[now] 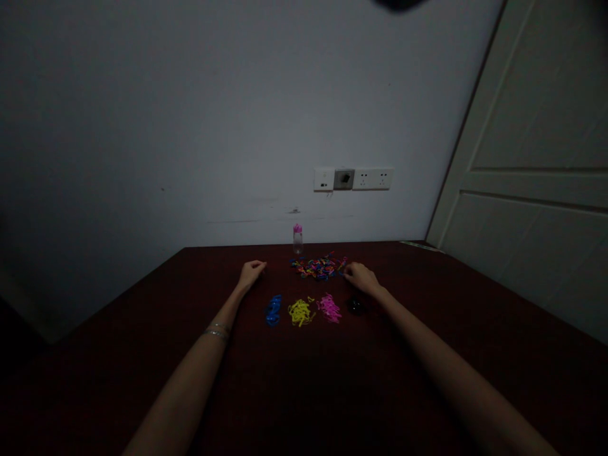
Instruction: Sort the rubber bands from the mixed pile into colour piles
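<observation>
A loose heap of mixed-colour rubber bands [319, 267] lies toward the back of the dark red table. My right hand [361, 278] is at the heap's right edge, fingers pinched; a bit of blue shows by the fingertips, but what they grip is too small to tell. Left of the heap, apart from it, my left hand [251, 274] rests with its fingertips pressed together, and anything in them is too small to make out. Nearer me lie sorted piles in a row: blue bands [273, 310], yellow bands [300, 312], pink bands [329, 308] and a dark, shiny pile [355, 306].
Behind the heap, near the wall, stands a clear bottle with a pink top [297, 240]. Wall sockets [353, 179] sit above the table's back edge. A pale panelled door [532, 145] rises on the right. The light is dim.
</observation>
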The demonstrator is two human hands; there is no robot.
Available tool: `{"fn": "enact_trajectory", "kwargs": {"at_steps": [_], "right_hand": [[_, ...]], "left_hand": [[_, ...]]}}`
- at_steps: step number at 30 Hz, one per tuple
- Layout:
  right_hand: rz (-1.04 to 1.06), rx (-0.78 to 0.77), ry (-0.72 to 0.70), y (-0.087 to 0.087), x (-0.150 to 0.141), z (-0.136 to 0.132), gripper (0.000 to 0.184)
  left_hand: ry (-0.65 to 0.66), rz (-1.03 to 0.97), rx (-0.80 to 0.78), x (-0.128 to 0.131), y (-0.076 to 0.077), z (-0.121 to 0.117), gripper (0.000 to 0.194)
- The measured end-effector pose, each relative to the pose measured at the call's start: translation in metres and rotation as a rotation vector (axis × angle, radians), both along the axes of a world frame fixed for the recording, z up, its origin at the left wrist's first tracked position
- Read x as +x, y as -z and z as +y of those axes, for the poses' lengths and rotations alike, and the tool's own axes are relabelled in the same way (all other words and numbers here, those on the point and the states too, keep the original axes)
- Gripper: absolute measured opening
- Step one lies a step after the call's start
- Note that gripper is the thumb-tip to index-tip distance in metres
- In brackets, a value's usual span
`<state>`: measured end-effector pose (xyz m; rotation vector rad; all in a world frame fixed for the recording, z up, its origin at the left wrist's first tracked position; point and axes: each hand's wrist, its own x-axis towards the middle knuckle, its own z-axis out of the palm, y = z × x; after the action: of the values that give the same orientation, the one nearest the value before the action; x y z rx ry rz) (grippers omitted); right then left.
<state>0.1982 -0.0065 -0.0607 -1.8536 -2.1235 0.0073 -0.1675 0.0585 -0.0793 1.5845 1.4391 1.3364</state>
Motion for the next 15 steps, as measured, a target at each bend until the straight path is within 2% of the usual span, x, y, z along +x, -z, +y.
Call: {"fn": "enact_trajectory", "kwargs": {"at_steps": [4,6,10,15], "right_hand": [[-0.005,0.063,-0.016,0.009,0.002,0.002,0.019],[0.056,0.097,-0.025,0.014,0.003,0.006,0.02],[0.377,0.193,-0.058,0.017,-0.001,0.018,0.019],[0.798,0.219,-0.163,-0.004,-0.016,0.023,0.024]], "left_hand": [[-0.001,0.015,0.001,0.0,0.0,0.001,0.033],[-0.004,0.024,0.009,-0.001,0.001,0.002,0.032],[0.012,0.06,0.031,-0.002,0.003,0.004,0.031],[0.017,0.032,0.011,-0.001,0.001,0.002,0.031]]}}
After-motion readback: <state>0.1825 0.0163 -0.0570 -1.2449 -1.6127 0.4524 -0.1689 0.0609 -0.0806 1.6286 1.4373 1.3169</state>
